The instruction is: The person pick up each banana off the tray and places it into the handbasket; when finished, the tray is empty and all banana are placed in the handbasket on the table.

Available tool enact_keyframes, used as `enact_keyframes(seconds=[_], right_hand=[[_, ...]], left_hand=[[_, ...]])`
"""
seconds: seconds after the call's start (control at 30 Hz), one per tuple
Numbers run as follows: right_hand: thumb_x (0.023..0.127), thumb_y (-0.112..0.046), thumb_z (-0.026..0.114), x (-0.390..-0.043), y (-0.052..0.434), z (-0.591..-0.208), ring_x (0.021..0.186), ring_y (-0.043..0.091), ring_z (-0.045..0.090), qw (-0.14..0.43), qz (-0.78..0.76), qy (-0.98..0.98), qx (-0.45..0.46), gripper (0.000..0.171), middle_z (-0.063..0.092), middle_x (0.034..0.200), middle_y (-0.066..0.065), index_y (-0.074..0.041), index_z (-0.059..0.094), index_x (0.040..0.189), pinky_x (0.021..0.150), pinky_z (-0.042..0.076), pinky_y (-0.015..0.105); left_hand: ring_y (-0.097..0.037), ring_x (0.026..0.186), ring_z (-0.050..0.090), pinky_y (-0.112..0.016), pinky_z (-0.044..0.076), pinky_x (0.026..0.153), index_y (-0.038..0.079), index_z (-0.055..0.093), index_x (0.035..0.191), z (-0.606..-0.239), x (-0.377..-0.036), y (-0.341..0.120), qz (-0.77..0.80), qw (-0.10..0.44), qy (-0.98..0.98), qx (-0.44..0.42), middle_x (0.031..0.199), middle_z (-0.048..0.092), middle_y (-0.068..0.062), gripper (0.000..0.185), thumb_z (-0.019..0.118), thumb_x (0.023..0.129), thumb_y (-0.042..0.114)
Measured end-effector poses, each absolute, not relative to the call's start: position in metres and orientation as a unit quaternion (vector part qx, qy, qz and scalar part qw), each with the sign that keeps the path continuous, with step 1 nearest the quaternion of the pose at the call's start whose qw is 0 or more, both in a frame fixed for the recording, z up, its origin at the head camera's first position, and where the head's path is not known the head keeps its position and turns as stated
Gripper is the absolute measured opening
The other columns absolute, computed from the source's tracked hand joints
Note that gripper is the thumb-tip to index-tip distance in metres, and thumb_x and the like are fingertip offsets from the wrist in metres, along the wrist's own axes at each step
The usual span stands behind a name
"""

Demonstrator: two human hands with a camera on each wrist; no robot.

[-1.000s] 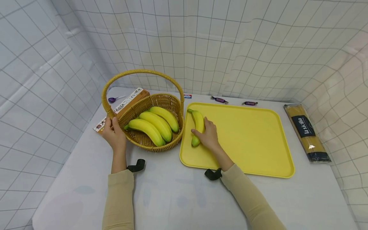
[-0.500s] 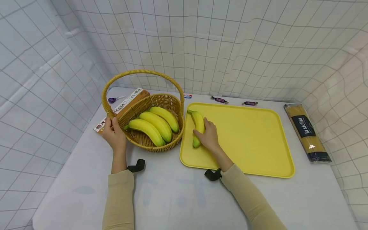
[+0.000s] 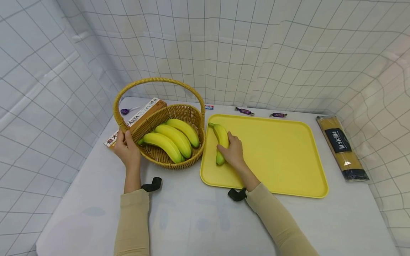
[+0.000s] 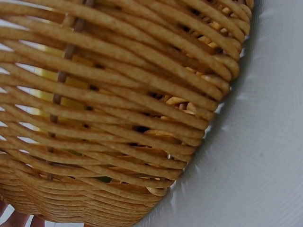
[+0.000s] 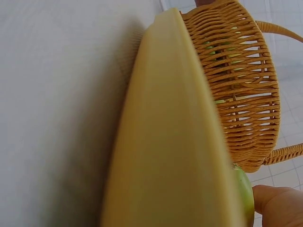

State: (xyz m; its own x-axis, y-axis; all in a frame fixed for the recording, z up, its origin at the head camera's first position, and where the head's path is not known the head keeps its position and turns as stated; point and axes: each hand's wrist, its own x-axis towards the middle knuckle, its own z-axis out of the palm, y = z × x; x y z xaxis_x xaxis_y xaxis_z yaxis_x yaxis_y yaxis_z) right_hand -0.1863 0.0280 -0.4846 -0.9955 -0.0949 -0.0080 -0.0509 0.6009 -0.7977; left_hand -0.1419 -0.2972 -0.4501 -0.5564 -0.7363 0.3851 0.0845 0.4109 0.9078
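My left hand (image 3: 128, 151) grips the wicker basket (image 3: 192, 113) on its left side, where the arched handle meets the rim. Several bananas (image 3: 174, 137) lie inside it. In the left wrist view the woven wall (image 4: 118, 104) fills most of the picture, with fingertips at the lower left corner. On the left part of the yellow tray (image 3: 275, 153), my right hand (image 3: 233, 151) holds a single banana (image 3: 220, 132) between thumb and fingers, its stem pointing away. From the right wrist, the banana's green end (image 5: 245, 194) shows beyond the tray's edge, beside the thumb (image 5: 279, 203).
Behind the basket lie a pasta box (image 3: 141, 115) and a purple lollipop (image 3: 125, 111). Two purple wrapped candies (image 3: 245, 111) and a small red-and-blue packet (image 3: 209, 107) line the back. A spaghetti pack (image 3: 342, 147) lies right of the tray. Grid-patterned cloth (image 3: 240, 53) surrounds the table.
The banana under my right hand has shifted slightly to the right and toward me on the tray, the fingers moving with it. My left hand and the basket have stayed put.
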Motion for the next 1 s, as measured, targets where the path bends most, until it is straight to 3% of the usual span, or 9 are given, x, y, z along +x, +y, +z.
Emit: enact_keyframes(seconds=[0.23,0.63,0.87,1.0], right_hand=[[0.088,-0.026,0.066,-0.184,0.03,-0.479,0.125,0.039,0.045,0.035,-0.46,0.887,-0.022,0.077,0.046,0.139,0.028,0.004,0.03,0.15,0.105,0.038,0.048],[0.089,-0.023,0.066,-0.178,0.043,-0.455,0.114,0.033,0.051,0.028,-0.484,0.874,-0.028,0.077,0.052,0.13,0.023,0.002,0.029,0.151,0.095,0.044,0.043],[0.089,-0.025,0.067,-0.171,0.055,-0.433,0.114,0.03,0.05,0.038,-0.485,0.873,-0.029,0.076,0.051,0.133,0.018,-0.005,0.029,0.153,0.085,0.047,0.039],[0.089,-0.024,0.067,-0.164,0.059,-0.42,0.116,0.028,0.05,0.037,-0.488,0.871,-0.05,0.077,0.05,0.136,0.017,-0.006,0.029,0.153,0.087,0.047,0.039]], left_hand=[[0.002,0.094,0.054,-0.016,0.044,0.081,-0.001,0.064,0.12,-0.451,-0.141,-0.298,-0.494,0.41,-0.733,0.225,0.116,0.067,-0.015,0.034,0.048,0.102,0.023],[0.002,0.093,0.053,-0.016,0.043,0.081,0.0,0.064,0.122,-0.451,-0.143,-0.295,-0.502,0.41,-0.729,0.221,0.117,0.067,-0.016,0.034,0.049,0.102,0.024],[0.002,0.09,0.053,-0.014,0.041,0.078,-0.002,0.065,0.119,-0.452,-0.143,-0.298,-0.495,0.424,-0.729,0.211,0.113,0.067,-0.019,0.032,0.049,0.102,0.02],[0.003,0.092,0.053,-0.014,0.041,0.078,-0.001,0.065,0.121,-0.452,-0.142,-0.298,-0.499,0.425,-0.725,0.212,0.114,0.067,-0.017,0.033,0.05,0.101,0.021]])
